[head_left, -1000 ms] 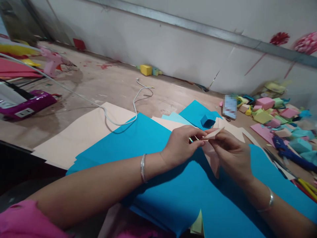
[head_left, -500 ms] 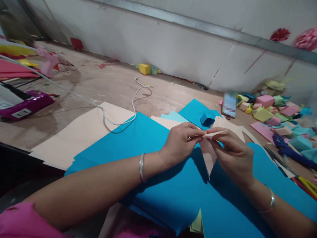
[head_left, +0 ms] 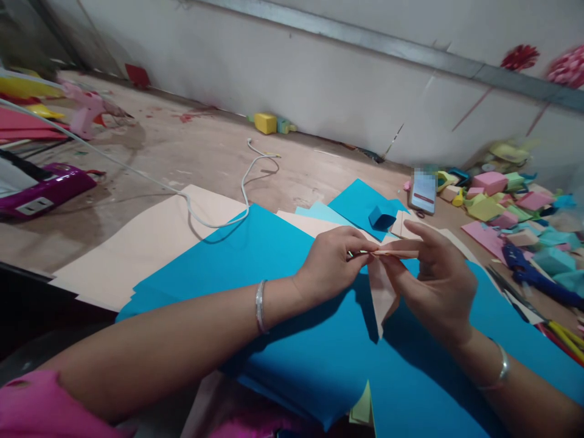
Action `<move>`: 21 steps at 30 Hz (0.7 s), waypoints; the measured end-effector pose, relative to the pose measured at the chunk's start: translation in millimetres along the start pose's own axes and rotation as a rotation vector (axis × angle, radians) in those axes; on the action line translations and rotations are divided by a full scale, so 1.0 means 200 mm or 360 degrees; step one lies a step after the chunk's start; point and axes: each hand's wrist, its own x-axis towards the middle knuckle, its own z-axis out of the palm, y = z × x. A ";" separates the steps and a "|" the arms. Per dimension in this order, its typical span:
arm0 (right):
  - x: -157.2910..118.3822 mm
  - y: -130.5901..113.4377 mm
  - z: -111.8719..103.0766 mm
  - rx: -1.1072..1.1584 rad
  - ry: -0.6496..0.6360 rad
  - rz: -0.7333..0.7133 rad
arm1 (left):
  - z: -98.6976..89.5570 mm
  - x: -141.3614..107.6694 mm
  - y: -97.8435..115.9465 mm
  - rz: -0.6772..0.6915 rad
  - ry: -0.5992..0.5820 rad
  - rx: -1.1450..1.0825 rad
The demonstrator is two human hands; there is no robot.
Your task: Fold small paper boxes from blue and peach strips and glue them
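A folded peach paper piece [head_left: 382, 292] is held above large blue sheets [head_left: 283, 365], with one pointed part hanging down. My left hand [head_left: 331, 264] pinches its left end between thumb and fingertips. On the other side my right hand [head_left: 438, 280] grips the narrow folded strip between thumb and index finger, its other fingers partly raised. Behind the hands, a small blue folded paper box [head_left: 382, 219] rests on a blue sheet [head_left: 358, 198].
Peach sheets [head_left: 137, 237] and a white cable [head_left: 244, 188] lie left of centre. A purple power strip [head_left: 50, 191] and pink glue gun [head_left: 82, 106] are far left. At right are a phone [head_left: 423, 191], paper shapes [head_left: 490, 182], a blue glue gun [head_left: 533, 277] and scissors [head_left: 568, 334].
My right hand has shifted slightly right with its upper fingers lifted. The paper strip between the hands looks flatter, and the hanging point has swung a little left.
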 end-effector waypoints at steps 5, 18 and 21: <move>0.01 0.00 -0.02 -0.0213 -0.0064 0.0001 | 0.01 0.01 0.00 -0.0232 -0.0088 -0.0329; 0.06 0.00 -0.02 -0.0092 -0.0152 0.0285 | 0.01 0.03 -0.01 -0.0643 -0.0042 -0.0472; 0.06 0.01 -0.02 -0.0050 -0.0168 0.0372 | 0.02 0.02 -0.01 -0.0647 -0.0040 -0.0403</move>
